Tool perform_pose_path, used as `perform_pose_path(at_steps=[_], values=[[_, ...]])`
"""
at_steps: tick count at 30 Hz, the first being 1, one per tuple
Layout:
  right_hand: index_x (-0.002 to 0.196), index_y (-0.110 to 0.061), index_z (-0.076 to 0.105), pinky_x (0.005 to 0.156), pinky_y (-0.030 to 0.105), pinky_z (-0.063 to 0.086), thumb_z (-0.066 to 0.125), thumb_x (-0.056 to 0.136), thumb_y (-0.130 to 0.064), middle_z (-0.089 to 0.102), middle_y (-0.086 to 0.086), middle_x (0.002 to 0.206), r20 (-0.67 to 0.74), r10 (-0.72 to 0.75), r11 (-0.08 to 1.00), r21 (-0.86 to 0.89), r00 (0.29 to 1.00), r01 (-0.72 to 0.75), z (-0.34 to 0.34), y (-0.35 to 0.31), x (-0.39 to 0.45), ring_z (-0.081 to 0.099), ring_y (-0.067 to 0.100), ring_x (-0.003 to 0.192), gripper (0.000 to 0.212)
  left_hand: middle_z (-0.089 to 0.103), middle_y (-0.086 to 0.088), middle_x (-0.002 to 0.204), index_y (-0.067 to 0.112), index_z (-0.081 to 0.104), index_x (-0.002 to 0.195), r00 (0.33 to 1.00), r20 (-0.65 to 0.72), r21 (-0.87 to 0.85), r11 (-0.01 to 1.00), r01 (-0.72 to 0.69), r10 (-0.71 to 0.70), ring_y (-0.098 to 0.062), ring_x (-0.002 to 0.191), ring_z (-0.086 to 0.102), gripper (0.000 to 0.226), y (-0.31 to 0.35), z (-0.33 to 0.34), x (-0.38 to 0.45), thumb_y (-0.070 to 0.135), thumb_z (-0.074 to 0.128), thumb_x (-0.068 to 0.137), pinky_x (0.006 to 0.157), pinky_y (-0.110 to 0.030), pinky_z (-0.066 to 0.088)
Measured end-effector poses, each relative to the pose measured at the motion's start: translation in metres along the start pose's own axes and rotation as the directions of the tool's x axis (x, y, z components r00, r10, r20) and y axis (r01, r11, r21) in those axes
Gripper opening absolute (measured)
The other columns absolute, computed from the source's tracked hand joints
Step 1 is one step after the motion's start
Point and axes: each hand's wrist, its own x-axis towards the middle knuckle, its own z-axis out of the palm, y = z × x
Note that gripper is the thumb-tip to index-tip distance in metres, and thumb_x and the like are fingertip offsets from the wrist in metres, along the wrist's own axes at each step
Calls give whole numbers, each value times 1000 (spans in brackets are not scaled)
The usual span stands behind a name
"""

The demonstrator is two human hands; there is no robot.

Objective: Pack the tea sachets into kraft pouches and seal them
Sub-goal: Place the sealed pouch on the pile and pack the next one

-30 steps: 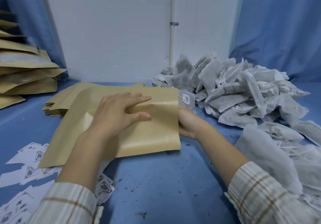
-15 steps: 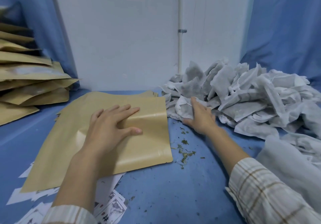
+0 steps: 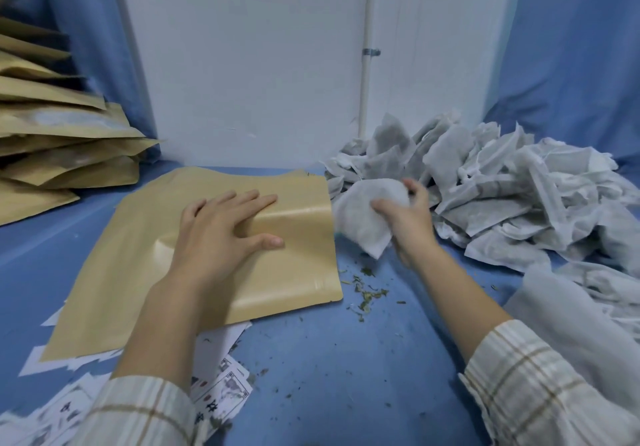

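From the head view, my left hand (image 3: 221,234) lay flat on the kraft pouch (image 3: 291,272), fingers straight and spread, pressing it onto the blue table (image 3: 329,376). The pouch rested on more flat pouches, its open edge toward the right. My right hand (image 3: 405,217) was curled around a white tea sachet (image 3: 363,213), gripping it just beside that edge, above the table. Behind it the heap of tea sachets (image 3: 502,186) spread along the right side toward the white wall. Loose tea crumbs (image 3: 367,289) lay scattered near the pouch's near corner. Filled pouches (image 3: 62,140) were stacked at far left. Printed labels (image 3: 221,393) lay beneath my left forearm.
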Motion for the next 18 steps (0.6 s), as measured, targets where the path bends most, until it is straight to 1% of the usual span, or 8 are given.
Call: perform_pose_path(at_steps=[4, 6, 8, 9, 11, 13, 16, 18], values=[[91, -25, 50, 69, 31, 49, 70, 77, -10, 59, 4, 91, 194, 27, 998, -55, 981, -16, 27, 9, -23, 57, 18, 77, 29, 44, 22, 141, 52, 50, 125, 1000, -4, -14, 1000, 3, -3, -6, 135, 32, 61, 5, -2, 1, 64, 62, 67, 112, -30, 11], [88, -17, 56, 67, 30, 46, 62, 82, -5, 63, 8, 87, 277, 8, 991, -127, 961, 29, 39, 6, -28, 57, 17, 73, 15, 56, 25, 128, 52, 59, 116, 999, -37, -129, 992, -5, 1, -1, 123, 45, 44, 11, 1, 1, 59, 64, 73, 110, -27, 23], [88, -9, 60, 65, 19, 43, 52, 88, -4, 61, 4, 80, 380, -3, 924, -353, 925, 149, 48, 1, -32, 53, 13, 76, 9, 66, 32, 102, 53, 67, 93, 996, -83, -328, 945, -5, -24, 12, 102, 56, 14, 21, 4, 2, 44, 66, 83, 94, -9, 36], [88, -10, 61, 62, 13, 41, 50, 89, -5, 60, 0, 78, 435, 9, 888, -418, 900, 193, 51, 1, -34, 51, 11, 77, 13, 66, 34, 94, 54, 68, 85, 996, -86, -374, 927, -3, -32, 16, 97, 57, 15, 24, 6, 2, 39, 66, 85, 86, -3, 38], [91, -16, 64, 62, 12, 45, 50, 91, -6, 63, -3, 82, 508, 91, 923, -366, 856, 119, 52, 2, -41, 56, 10, 76, 17, 68, 32, 93, 56, 68, 84, 999, -31, -398, 918, 8, -22, 13, 97, 59, 18, 29, 11, 2, 39, 69, 82, 87, -9, 43], [92, -19, 64, 59, 20, 52, 53, 90, -7, 70, -4, 79, 552, 158, 976, -213, 819, -45, 50, 2, -44, 65, 10, 71, 16, 67, 27, 107, 59, 63, 101, 997, 59, -390, 919, 65, -46, 3, 108, 57, 30, 30, 10, 1, 47, 71, 75, 95, -20, 43], [103, -17, 61, 57, 23, 54, 55, 87, 2, 73, -4, 80, 666, 157, 969, 41, 729, -246, 47, 2, -42, 70, 12, 71, 26, 53, 15, 136, 44, 49, 133, 991, 98, -139, 985, 101, -88, -8, 130, 40, 62, 28, 11, 2, 59, 65, 74, 109, -30, 27], [110, -19, 59, 61, 24, 55, 54, 88, 5, 73, -3, 87, 724, 124, 957, 92, 678, -274, 45, 0, -41, 70, 14, 77, 33, 49, 11, 141, 36, 45, 138, 993, 79, -40, 995, 91, -87, -12, 133, 37, 68, 31, 10, 3, 63, 58, 77, 112, -34, 21]])
